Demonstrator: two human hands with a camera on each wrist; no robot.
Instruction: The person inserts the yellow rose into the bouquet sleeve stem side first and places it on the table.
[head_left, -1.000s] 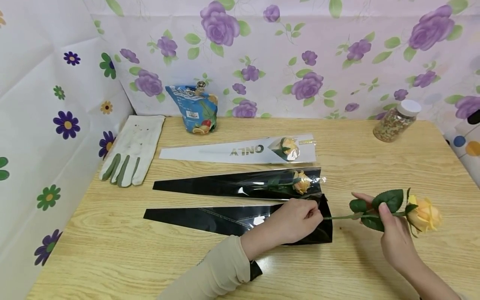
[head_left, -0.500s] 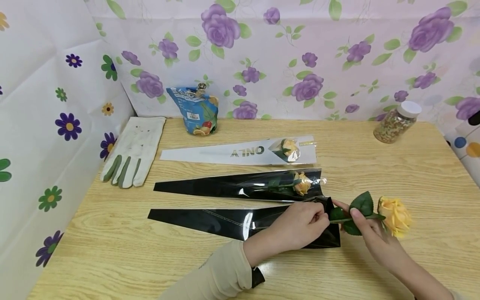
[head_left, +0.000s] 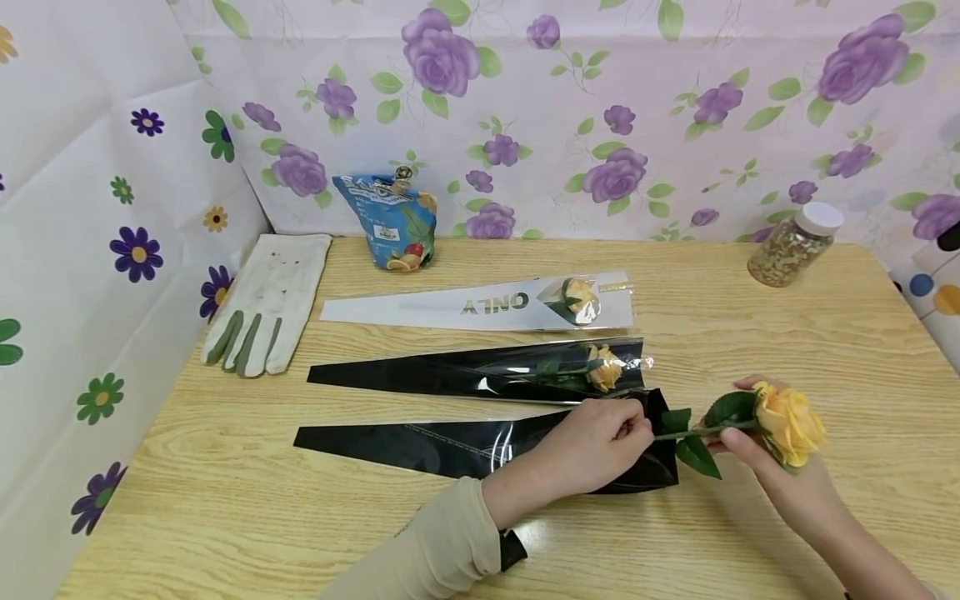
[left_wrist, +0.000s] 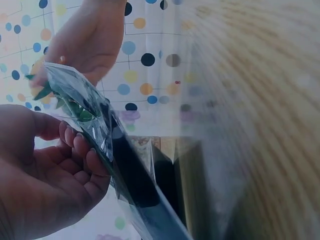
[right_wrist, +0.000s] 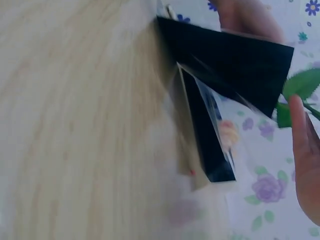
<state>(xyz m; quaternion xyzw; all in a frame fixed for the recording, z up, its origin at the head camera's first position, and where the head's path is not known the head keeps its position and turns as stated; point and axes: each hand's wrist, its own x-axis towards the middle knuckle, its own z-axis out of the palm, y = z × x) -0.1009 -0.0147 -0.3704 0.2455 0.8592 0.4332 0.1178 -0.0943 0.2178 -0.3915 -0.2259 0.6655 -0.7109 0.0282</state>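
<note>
My left hand pinches the clear front film of a black flower sleeve near its wide mouth; curled fingers show at the film in the left wrist view. My right hand holds an artificial yellow rose by its stem just below the bloom. The stem runs leftward into the sleeve's mouth. Green leaves and the bloom are outside it. In the right wrist view the sleeve's black back is lifted off the table, and the right thumb lies by a leaf.
Behind lie a black sleeve and a white "ONLY" sleeve, each with a yellow rose inside. A work glove, a clipped blue bag and a white-lidded jar stand farther back. A small black piece lies near the left cuff.
The right hand moved the rose left, sliding the stem deeper into the sleeve, then its grip shifted outward toward the bloom. The left hand stays at the sleeve's mouth.
</note>
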